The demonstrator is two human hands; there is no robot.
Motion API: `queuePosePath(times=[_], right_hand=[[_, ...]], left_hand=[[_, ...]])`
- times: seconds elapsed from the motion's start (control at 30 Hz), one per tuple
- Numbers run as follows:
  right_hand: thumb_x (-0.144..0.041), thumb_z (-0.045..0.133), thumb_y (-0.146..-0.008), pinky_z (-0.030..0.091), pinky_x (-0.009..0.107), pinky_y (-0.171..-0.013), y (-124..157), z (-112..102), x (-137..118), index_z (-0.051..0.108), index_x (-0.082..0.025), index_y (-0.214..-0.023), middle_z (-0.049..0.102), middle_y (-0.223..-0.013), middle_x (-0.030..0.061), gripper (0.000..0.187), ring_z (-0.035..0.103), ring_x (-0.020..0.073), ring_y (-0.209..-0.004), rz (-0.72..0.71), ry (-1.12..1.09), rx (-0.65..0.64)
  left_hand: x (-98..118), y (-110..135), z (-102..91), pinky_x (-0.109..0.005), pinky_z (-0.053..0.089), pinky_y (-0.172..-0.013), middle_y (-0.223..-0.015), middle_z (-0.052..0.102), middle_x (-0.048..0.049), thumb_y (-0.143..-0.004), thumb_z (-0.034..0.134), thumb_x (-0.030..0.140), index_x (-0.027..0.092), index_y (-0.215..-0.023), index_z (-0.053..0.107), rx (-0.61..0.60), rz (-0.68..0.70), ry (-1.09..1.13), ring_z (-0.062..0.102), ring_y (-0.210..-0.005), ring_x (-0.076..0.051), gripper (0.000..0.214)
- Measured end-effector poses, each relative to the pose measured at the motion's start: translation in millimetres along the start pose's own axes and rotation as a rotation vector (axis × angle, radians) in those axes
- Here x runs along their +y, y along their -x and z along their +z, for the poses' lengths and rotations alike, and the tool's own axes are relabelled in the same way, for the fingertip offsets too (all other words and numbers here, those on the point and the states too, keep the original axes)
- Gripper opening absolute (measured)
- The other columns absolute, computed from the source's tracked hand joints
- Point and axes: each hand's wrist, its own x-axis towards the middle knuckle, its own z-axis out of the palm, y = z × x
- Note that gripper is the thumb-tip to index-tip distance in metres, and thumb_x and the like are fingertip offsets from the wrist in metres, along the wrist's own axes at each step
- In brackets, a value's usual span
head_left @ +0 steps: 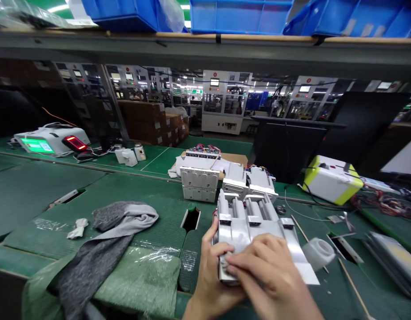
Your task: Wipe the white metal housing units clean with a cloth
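My hands hold a white plastic cell module with ribbed channels and bright metal strips, tilted up above the green bench mat. My left hand grips its near left side. My right hand lies over its near end, with the fingertips pressed on the surface. Part of the module's near end is hidden under my fingers. Two similar white modules stand just beyond it, and a stacked white block stands to the left of those.
A grey cloth and clear plastic film lie left of my hands, beside a slot in the bench. To the right are a white cup-like part and a white-and-yellow box near tangled wires. Blue bins sit on the overhead shelf.
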Motion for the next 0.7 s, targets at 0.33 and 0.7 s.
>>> queuePosePath(times=[0.33,0.7], right_hand=[[-0.028,0.071,-0.08,0.046,0.032,-0.07,43.5,-37.1,39.1,0.072,-0.03,-0.098,0.071,-0.079,-0.0006,0.017,0.062,0.0199,-0.077,0.044,0.239,0.02],[-0.018,0.068,-0.083,0.041,0.033,-0.074,34.4,-23.5,16.6,0.07,-0.028,-0.1,0.071,-0.081,-0.0019,0.02,0.061,0.0174,-0.079,0.007,0.129,0.023]], left_hand=[[-5.8,-2.6,4.0,-0.059,0.035,-0.108,-0.148,0.025,-0.0196,-0.069,0.08,0.045,0.024,-0.114,0.042,-0.06,-0.095,0.094,0.028,-0.142,-0.04,0.063],[-0.4,-3.9,0.6,-0.058,0.036,-0.107,-0.15,0.025,-0.0218,-0.071,0.078,0.044,0.023,-0.129,0.039,-0.095,-0.136,0.085,0.029,-0.141,-0.041,0.073]])
